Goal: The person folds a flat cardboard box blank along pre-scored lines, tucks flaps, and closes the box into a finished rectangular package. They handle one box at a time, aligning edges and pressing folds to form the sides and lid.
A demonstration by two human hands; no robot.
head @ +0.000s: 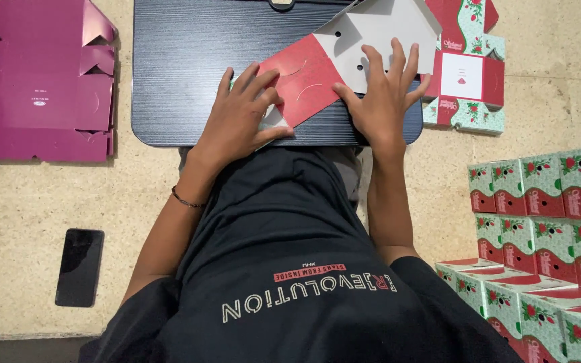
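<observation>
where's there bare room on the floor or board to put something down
Free: the floor between the purple flat cartons and the phone, and the left half of the black board. Crowded: the board's right side under both hands and the red carton, and the stacked boxes at right.

Carton blank (pixel 317 74): thin cardboard, red face semi-gloss, inner side matt grey-white | tabletop (pixel 189 74): dark board, fine ribbed grain, low sheen | magenta blanks (pixel 38 87), upper left: glossy card | floor (pixel 28 202): speckled, matt | phone (pixel 79 266): glossy black glass
</observation>
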